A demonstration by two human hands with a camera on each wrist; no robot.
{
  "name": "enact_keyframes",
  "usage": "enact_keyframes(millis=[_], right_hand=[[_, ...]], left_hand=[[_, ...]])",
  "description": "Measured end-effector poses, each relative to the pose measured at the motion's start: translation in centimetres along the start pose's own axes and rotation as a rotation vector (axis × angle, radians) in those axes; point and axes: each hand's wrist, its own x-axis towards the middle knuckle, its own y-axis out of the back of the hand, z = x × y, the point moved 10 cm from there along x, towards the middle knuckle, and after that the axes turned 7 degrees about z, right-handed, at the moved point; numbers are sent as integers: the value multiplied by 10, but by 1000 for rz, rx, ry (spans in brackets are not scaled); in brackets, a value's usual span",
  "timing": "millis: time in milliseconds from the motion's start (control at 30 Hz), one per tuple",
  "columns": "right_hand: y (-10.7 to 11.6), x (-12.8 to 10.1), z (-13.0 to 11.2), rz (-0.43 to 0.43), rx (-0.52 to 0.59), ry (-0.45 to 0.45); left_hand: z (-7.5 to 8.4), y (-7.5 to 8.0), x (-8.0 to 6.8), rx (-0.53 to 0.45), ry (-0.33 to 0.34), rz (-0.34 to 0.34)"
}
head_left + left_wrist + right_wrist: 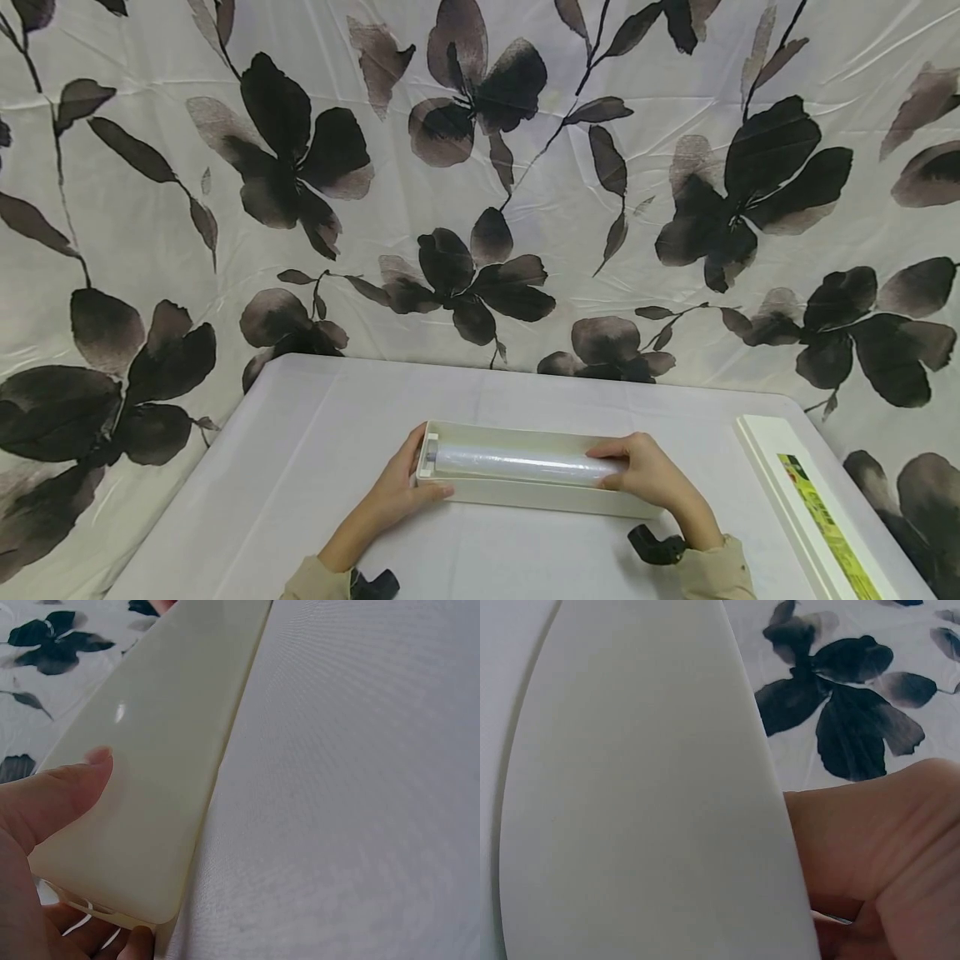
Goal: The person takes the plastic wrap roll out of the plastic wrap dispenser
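Observation:
A long cream plastic box (525, 495) lies open-topped on the table, with a shiny roll of plastic wrap (517, 463) inside it. My left hand (393, 486) grips the box's left end, thumb on the front wall and fingers around the end. In the left wrist view the thumb presses the smooth box wall (150, 787) while fingertips curl at the end edge. Reaching over the front wall, my right hand (654, 477) pinches the roll near its right end between thumb and fingers. The box wall hides those fingertips in the right wrist view.
A long white lid (772, 475) with a yellow-green printed label (825, 525) lies at the right side of the white-covered table (525, 400). Behind the table hangs a floral cloth (585, 208). Black wrist devices (656, 546) sit by both sleeves.

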Motion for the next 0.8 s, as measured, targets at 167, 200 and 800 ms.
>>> enact_keyframes(millis=[167,200,800], right_hand=[[1,0,-1,-1,15,-7],[2,0,-1,-2,19,-13],[10,1,-6,6,38,-33]], left_hand=[[-1,0,0,-5,4,4],[-1,0,0,-2,1,4],[0,0,0,2,2,6]])
